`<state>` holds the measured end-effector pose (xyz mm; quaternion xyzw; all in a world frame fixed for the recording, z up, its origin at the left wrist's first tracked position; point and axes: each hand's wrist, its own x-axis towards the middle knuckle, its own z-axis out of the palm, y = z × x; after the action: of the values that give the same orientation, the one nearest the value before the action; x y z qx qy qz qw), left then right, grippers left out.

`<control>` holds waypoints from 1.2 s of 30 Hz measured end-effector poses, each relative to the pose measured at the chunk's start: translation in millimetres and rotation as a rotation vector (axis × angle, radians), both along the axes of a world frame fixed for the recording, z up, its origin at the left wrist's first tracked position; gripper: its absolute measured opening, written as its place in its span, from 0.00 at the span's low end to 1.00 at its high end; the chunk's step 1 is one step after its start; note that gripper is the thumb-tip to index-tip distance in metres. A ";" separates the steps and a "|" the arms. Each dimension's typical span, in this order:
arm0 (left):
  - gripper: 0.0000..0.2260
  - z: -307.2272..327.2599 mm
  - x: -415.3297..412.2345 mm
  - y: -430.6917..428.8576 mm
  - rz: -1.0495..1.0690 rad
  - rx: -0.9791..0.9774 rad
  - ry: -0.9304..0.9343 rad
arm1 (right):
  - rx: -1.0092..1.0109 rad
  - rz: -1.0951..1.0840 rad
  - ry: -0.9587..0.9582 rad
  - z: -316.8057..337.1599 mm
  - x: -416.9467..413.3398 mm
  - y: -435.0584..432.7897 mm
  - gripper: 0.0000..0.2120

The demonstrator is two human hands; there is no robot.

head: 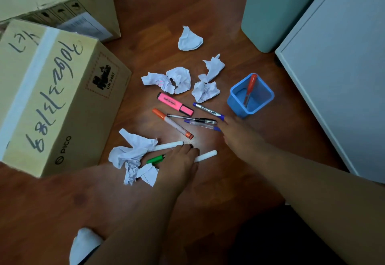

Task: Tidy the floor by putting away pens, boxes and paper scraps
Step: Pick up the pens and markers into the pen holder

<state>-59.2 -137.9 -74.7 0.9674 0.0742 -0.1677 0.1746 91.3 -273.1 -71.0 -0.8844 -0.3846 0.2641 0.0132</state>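
Observation:
Several pens lie on the wooden floor: a pink highlighter, an orange-capped marker, a blue-capped marker, a black pen and a blue pen. My left hand lies over a white marker with its fingers curled onto it. A green pen and a second white marker lie beside that hand. My right hand is stretched out flat, its fingertips touching the ends of the blue-capped marker and the blue pen. A blue pen holder holds one orange pen. Crumpled paper scraps are scattered around.
A taped cardboard box with handwriting lies at the left, and another box stands behind it. A pale green bin and a white cabinet stand at the right. More paper lies by my left hand, and a white sock shows at the bottom.

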 end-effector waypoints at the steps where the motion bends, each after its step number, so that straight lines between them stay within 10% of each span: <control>1: 0.12 0.7 1.9 -1.0 0.004 -0.009 0.008 | -0.029 0.001 0.006 -0.7 1.0 -1.6 0.21; 19: 0.07 52.6 35.5 14.8 0.525 -0.373 -0.121 | -0.115 -0.272 0.208 18.0 -1.8 -34.5 0.18; 36: 0.08 119.1 139.5 -25.1 0.634 -0.569 -0.446 | 0.817 -0.680 -0.042 113.5 56.0 -70.3 0.02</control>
<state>80.3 -163.1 44.4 0.8233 0.2773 0.0918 0.4866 147.2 -343.3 42.5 -0.8870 -0.1480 0.0558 0.4339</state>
